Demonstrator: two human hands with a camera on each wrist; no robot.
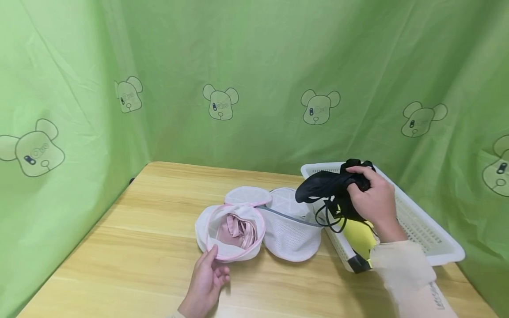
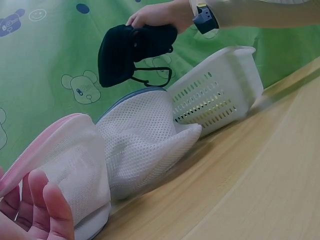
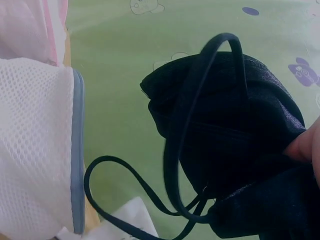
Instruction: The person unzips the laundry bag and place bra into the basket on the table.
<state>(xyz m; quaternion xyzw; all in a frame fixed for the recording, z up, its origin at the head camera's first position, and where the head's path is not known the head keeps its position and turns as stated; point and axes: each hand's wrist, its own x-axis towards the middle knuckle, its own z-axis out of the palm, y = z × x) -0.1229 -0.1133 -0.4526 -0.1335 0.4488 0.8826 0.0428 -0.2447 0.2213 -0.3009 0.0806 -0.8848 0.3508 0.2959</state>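
My right hand (image 1: 374, 198) grips a black bra (image 1: 324, 185) above the near-left part of the white basket. Its moulded cup and looped straps hang free, and the black bra (image 3: 225, 115) fills much of the right wrist view. With the thumb on its rim, my left hand (image 1: 207, 280) pinches the near edge of a pink-trimmed mesh laundry bag (image 1: 203, 229). That bag stands with its lid folded back, and a pink bra (image 1: 234, 232) lies inside. Touching it on the right is a second mesh laundry bag (image 1: 292, 240) with a grey zip, its lid also raised.
The white plastic basket (image 1: 429, 225) sits at the table's right side, holding yellow-and-black clothing (image 1: 359, 238). Part of that clothing hangs over the near edge. A wooden table (image 1: 131, 247) carries everything, and a green printed curtain (image 1: 262, 48) encloses its back and sides.
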